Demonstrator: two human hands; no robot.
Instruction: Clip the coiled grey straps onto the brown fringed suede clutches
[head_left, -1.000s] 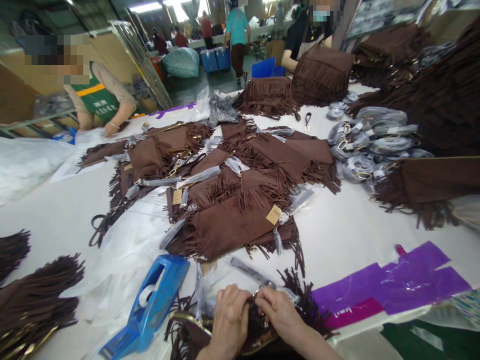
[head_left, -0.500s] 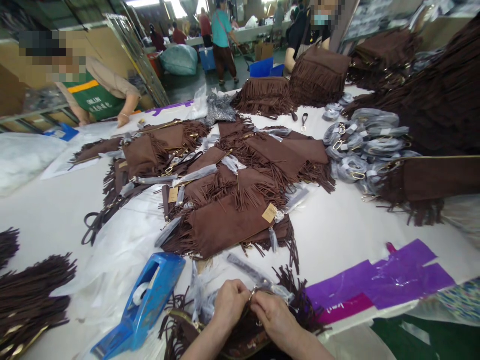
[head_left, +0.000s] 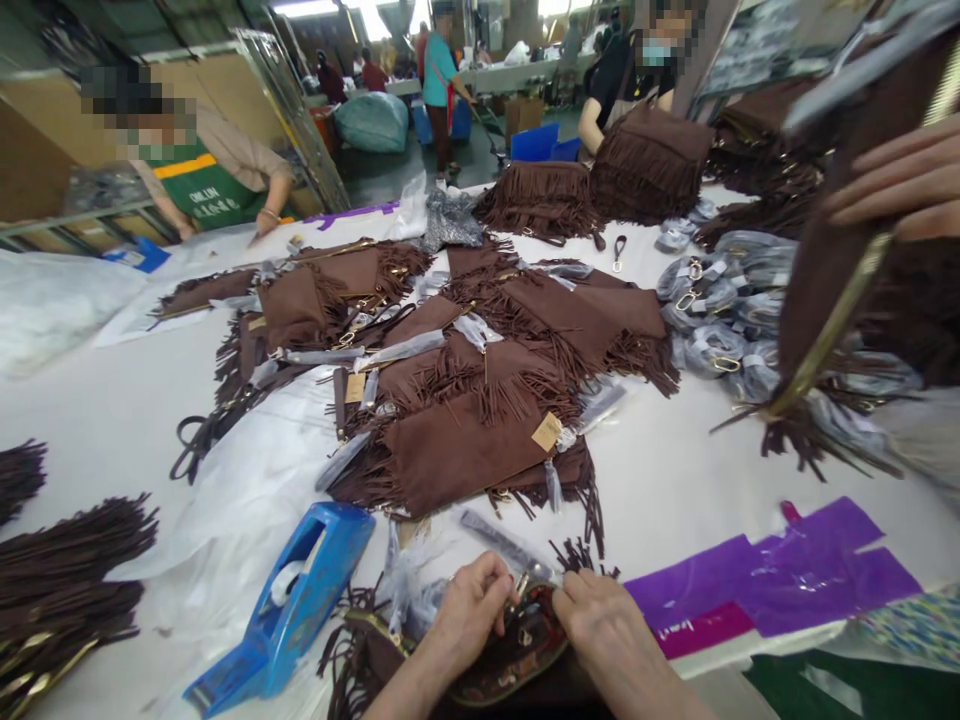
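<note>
Below me lies a dark brown fringed bag (head_left: pixel 382 655), its zipped mouth spread apart to show a patterned lining (head_left: pixel 517 680). My left hand (head_left: pixel 469 615) is closed in a pinch at the bag's far rim, against a gold metal clasp (head_left: pixel 523 585). Closed over the rim on the right side is my right hand (head_left: pixel 611 630), its fingertips partly hidden. A plastic-wrapped strap (head_left: pixel 499 538) lies just beyond the hands. Farther out, a brown fringed bag (head_left: pixel 465 450) with a tan tag (head_left: pixel 547 431) rests on a heap of similar bags.
A blue tape dispenser (head_left: pixel 300 590) stands left of my hands. Purple plastic (head_left: pixel 795 565) covers the table's right front edge. At right, another person's hand (head_left: pixel 911 185) holds a brown bag near wrapped straps (head_left: pixel 712 340). Two people stand across the table (head_left: pixel 660 450).
My hands have moved apart, and the bag's mouth now shows its lining. Another person's hand has come in at the right, lifting a brown bag. The view has shifted slightly.
</note>
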